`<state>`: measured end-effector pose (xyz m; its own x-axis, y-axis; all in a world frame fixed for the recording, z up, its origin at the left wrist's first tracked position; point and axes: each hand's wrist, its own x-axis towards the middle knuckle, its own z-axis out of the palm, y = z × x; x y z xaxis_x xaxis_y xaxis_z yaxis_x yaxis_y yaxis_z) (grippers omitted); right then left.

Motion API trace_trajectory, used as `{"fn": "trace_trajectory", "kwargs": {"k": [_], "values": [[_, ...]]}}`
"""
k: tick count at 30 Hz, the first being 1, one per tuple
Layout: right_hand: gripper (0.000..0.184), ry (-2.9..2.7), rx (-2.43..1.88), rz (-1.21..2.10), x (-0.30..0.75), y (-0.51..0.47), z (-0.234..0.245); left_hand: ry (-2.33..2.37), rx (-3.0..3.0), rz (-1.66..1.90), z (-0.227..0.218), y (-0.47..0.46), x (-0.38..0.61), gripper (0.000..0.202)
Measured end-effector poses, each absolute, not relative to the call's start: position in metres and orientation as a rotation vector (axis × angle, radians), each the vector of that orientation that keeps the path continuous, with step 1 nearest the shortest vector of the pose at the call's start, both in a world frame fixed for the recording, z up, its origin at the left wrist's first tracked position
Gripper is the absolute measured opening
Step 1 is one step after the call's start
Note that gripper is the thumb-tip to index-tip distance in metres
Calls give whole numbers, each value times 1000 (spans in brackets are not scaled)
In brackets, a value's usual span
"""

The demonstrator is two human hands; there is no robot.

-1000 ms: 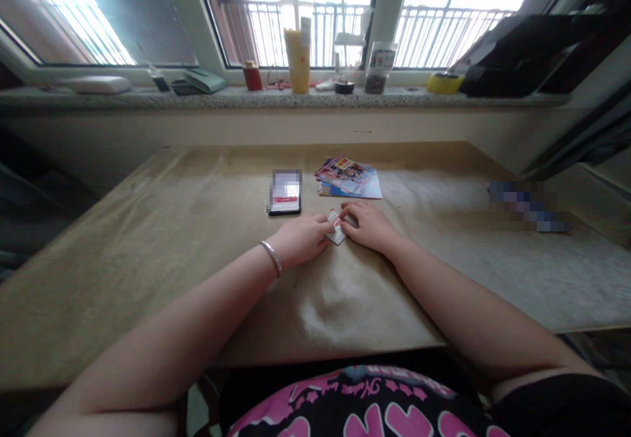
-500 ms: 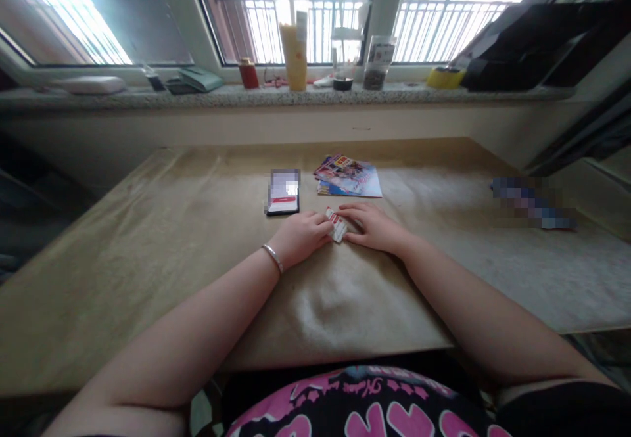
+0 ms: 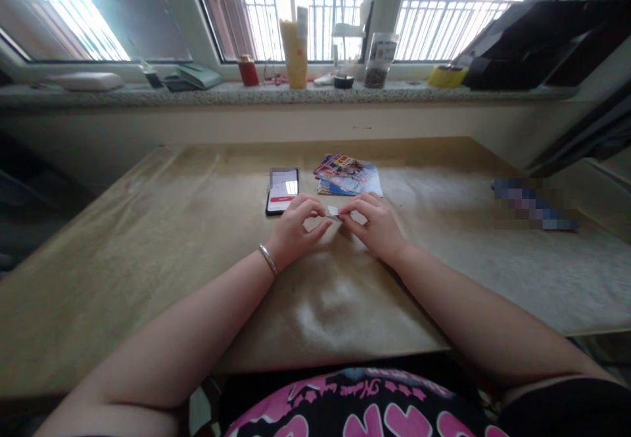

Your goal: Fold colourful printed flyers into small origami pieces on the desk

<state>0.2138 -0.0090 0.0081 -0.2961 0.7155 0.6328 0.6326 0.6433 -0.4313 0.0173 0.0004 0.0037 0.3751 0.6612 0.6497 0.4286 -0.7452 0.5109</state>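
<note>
A small piece of folded-looking paper (image 3: 332, 211), pale on the side that shows, is tilted up between my two hands above the table. My right hand (image 3: 377, 227) is closed, its thumb and fingertips pinching the paper's right end. At the left end, my left hand (image 3: 296, 230) has its thumb and fingers apart, with the fingertips close to the paper's edge; whether they touch it I cannot tell. A silver bangle (image 3: 269, 258) circles my left wrist. Just beyond the left fingers lies a smartphone (image 3: 284, 190) with a lit screen.
Colourful printed cards or booklets (image 3: 352, 177) lie stacked behind my hands. A blurred bluish item (image 3: 532, 206) is at the table's right side. Cups and a red-bodied container (image 3: 248, 72) stand along the granite windowsill (image 3: 221, 97). A tan cover (image 3: 148, 246) spreads over the table.
The paper has tipped up from lying flat, so its red print no longer shows. My left thumb and fingers have spread apart, and my right fingers have closed on the paper.
</note>
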Motion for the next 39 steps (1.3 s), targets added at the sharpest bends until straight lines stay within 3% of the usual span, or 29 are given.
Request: {"fn": "trace_trajectory", "kwargs": {"k": [8,39], "values": [[5,-1921,-942,179,207,-16,8,1036,2305,1451,1,0,22,11],[7,-1921,-851,87,204,-23,15,874,2445,1528,13,-11,25,10]]}}
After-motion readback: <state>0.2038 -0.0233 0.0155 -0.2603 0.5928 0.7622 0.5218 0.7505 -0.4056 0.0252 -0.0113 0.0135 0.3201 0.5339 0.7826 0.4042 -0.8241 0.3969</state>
